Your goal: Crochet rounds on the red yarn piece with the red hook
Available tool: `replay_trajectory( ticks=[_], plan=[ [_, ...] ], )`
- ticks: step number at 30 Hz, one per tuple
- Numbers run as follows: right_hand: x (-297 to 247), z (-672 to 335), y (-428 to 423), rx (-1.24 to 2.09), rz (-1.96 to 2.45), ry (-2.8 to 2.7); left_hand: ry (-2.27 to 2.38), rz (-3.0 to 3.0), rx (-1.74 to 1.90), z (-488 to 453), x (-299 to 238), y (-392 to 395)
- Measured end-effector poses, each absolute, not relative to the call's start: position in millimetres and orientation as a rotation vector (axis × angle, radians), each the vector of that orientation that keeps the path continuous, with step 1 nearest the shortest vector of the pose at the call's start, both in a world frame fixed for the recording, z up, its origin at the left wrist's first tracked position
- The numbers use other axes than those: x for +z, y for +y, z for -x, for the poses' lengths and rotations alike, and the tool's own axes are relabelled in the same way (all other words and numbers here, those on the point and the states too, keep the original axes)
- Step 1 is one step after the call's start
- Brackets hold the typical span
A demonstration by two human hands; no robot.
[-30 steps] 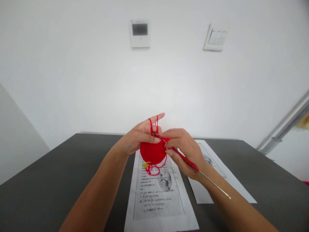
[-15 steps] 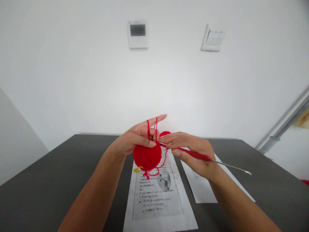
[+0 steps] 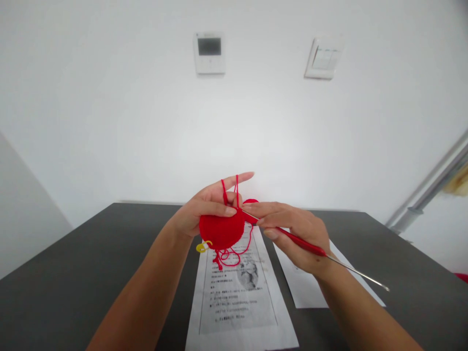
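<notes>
My left hand (image 3: pixel 206 207) pinches the upper edge of a round red crochet piece (image 3: pixel 221 232), its index finger stretched out with red yarn (image 3: pixel 237 187) looped over it. A yellow stitch marker (image 3: pixel 202 247) hangs at the lower left of the piece, and loose yarn ends dangle below. In my right hand (image 3: pixel 296 229) is a crochet hook (image 3: pixel 303 243) with a red handle and a metal shaft that points back past the wrist. The hook's front end meets the piece's upper right edge; its very tip is too small to make out.
Under my hands a printed sheet (image 3: pixel 241 312) lies on the dark table (image 3: pixel 146 243). Another white paper (image 3: pixel 310 292) is to its right, partly behind my right arm. Something red (image 3: pixel 250 201) shows behind my hands. A white wall with a panel (image 3: pixel 210 53) and switches (image 3: pixel 323 58) stands beyond.
The crochet piece has tilted and shifted slightly left and up, so the marker shows more clearly. My right hand has moved slightly right, and the hook's rear end has swung lower.
</notes>
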State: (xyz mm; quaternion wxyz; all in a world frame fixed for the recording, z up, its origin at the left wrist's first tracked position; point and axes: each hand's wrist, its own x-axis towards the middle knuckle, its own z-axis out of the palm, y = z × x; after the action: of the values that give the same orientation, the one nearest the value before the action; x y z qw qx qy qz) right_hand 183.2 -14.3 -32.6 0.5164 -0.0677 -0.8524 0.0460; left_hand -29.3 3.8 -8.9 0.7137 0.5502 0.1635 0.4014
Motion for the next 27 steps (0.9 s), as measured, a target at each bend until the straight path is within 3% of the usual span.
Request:
replay_trajectory(
  ticks=[8,27],
  plan=[
    [-34,-187,-13,-0.068,0.17,-2.075,0.396,-1.3,0.857,30,-16,7],
    [-37,-191,-16,0.769,0.051,-1.916,-0.045,-1.215,0.697,11,-34,13]
  ],
)
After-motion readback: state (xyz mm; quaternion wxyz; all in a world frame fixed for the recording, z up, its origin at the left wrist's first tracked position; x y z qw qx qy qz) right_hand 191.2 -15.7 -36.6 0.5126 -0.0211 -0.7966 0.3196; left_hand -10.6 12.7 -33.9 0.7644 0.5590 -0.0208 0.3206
